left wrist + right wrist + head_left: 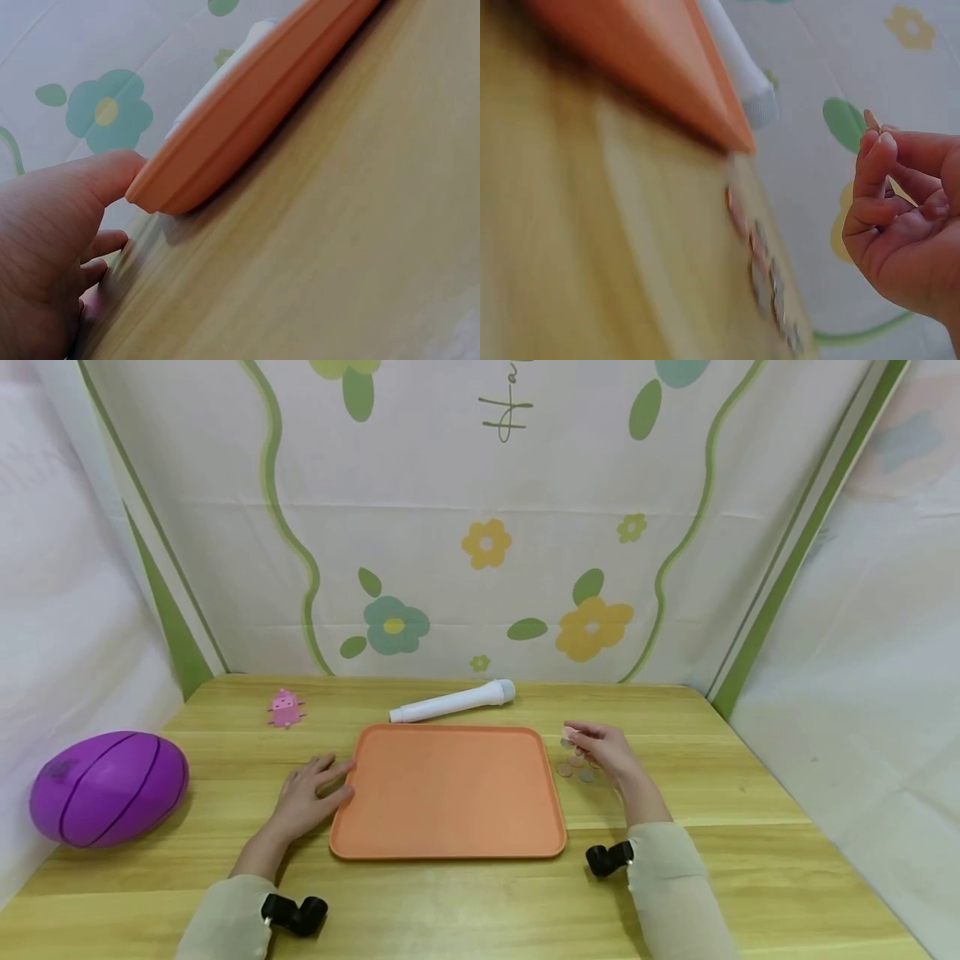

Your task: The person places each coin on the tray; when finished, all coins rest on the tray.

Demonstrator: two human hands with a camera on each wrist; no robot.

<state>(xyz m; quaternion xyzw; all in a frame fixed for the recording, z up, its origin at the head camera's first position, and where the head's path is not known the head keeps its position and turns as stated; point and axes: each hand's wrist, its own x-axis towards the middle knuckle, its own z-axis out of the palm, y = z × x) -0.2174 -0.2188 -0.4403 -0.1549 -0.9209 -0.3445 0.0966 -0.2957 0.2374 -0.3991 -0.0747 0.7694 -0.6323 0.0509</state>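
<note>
At the tray's left edge, my left hand (306, 797) lies with its fingers spread, thumb and a fingertip at the rim. The orange rectangular tray (450, 793) is flat on the table with nothing on it. To the right of it, my right hand (611, 756) pinches a small thin coin (871, 120) between thumb and fingertips, raised over the table. Several more coins (565, 770), coppery and silvery, lie flat in a loose cluster below that hand, partly hidden by it in the head view.
A white toy microphone (450, 701) lies behind the tray. At the back left is a small pink figure (286, 708). A purple ball with black lines (110, 789) sits at the left table edge. Flower-printed cloth (450, 468) hangs behind the wooden table (465, 906).
</note>
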